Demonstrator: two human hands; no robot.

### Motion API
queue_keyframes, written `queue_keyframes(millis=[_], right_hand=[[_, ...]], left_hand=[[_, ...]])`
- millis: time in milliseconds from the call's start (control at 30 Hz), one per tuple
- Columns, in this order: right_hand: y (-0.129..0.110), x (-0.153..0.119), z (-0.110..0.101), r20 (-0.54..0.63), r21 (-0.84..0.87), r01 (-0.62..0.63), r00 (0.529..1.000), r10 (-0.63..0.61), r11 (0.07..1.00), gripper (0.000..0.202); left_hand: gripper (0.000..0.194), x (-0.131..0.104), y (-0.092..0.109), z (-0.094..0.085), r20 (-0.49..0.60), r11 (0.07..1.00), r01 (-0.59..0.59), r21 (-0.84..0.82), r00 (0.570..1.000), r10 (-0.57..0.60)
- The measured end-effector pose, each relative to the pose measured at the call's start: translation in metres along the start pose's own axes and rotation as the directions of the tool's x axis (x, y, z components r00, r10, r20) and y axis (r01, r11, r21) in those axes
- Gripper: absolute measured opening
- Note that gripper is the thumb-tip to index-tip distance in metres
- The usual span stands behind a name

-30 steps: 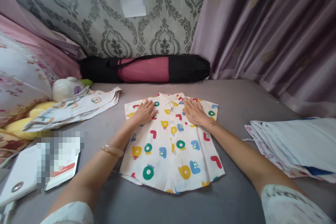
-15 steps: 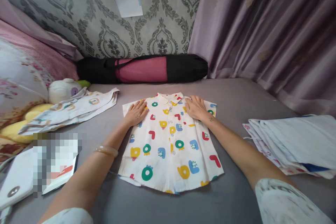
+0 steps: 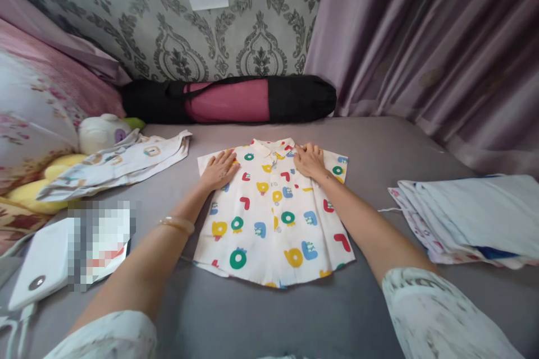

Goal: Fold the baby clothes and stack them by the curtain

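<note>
A child's short-sleeved shirt, white with colourful letter-like prints, lies spread front side up, its collar away from me and its buttons down the middle. My left hand rests flat on the shoulder at the left, fingers extended and slightly apart. At the other shoulder, close beside the collar, my right hand has its fingers bent in and closed on the shirt fabric; the fingertips are partly hidden. The shirt's lower edge lies slightly curved on the grey sheet.
Folded clothes are stacked at the right. At the left lie a printed white garment, a plush toy, a white power bank with a cable and a partly blurred flat item. A black and pink long bag lies along the wall.
My right hand has shifted slightly towards the collar and its fingers have curled in more. The left hand stays flat on the shirt. The view has tilted down a little.
</note>
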State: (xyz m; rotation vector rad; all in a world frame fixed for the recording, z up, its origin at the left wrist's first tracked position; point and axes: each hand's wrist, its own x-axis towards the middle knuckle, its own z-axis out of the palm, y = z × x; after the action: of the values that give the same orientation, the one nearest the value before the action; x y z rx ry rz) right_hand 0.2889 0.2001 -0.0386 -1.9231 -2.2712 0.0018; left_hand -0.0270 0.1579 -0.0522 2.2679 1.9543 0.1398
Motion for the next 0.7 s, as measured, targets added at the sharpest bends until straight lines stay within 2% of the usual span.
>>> queue_keyframes(millis=[67, 133, 200, 233, 267, 333, 467, 600, 700], right_hand=[[0.004, 0.0, -0.007, 0.065, 0.049, 0.007, 0.998, -0.01, 0.999, 0.05], [0.009, -0.007, -0.017, 0.115, 0.105, 0.046, 0.992, -0.058, 0.993, 0.054], [0.013, -0.027, -0.026, 0.114, 0.137, 0.152, 0.979, -0.168, 0.979, 0.057], [0.014, -0.041, -0.03, 0.097, 0.142, 0.227, 0.966, -0.241, 0.964, 0.057], [0.014, -0.058, -0.033, 0.087, 0.139, 0.294, 0.947, -0.308, 0.946, 0.057], [0.016, -0.096, -0.036, 0.105, 0.126, 0.339, 0.93, -0.352, 0.932, 0.056], [0.026, -0.16, -0.033, 0.096, 0.154, 0.312, 0.94, -0.329, 0.938, 0.056], [0.039, -0.195, -0.036, 0.027, 0.188, 0.142, 0.988, -0.15, 0.972, 0.047], [0.04, -0.211, -0.047, 0.076, 0.157, -0.066, 0.996, 0.054, 0.985, 0.036]], left_hand=[[0.061, -0.005, 0.005, -0.005, -0.096, 1.0, -0.007, 0.021, 0.995, 0.009], [0.057, -0.016, 0.011, -0.011, -0.231, 0.999, 0.025, 0.035, 0.973, -0.016], [0.053, -0.032, 0.016, -0.018, -0.315, 0.996, 0.085, 0.012, 0.946, -0.077], [0.05, -0.042, 0.017, -0.021, -0.324, 0.993, 0.118, -0.012, 0.939, -0.115], [0.047, -0.052, 0.017, -0.023, -0.313, 0.987, 0.155, -0.044, 0.936, -0.161], [0.041, -0.075, 0.016, -0.027, -0.244, 0.965, 0.227, -0.132, 0.936, -0.254], [0.031, -0.122, 0.016, -0.033, -0.055, 0.902, 0.323, -0.286, 0.934, -0.352], [0.029, -0.162, 0.026, -0.04, 0.046, 0.871, 0.348, -0.347, 0.934, -0.355], [0.035, -0.181, 0.036, -0.042, 0.075, 0.844, 0.374, -0.385, 0.924, -0.375]])
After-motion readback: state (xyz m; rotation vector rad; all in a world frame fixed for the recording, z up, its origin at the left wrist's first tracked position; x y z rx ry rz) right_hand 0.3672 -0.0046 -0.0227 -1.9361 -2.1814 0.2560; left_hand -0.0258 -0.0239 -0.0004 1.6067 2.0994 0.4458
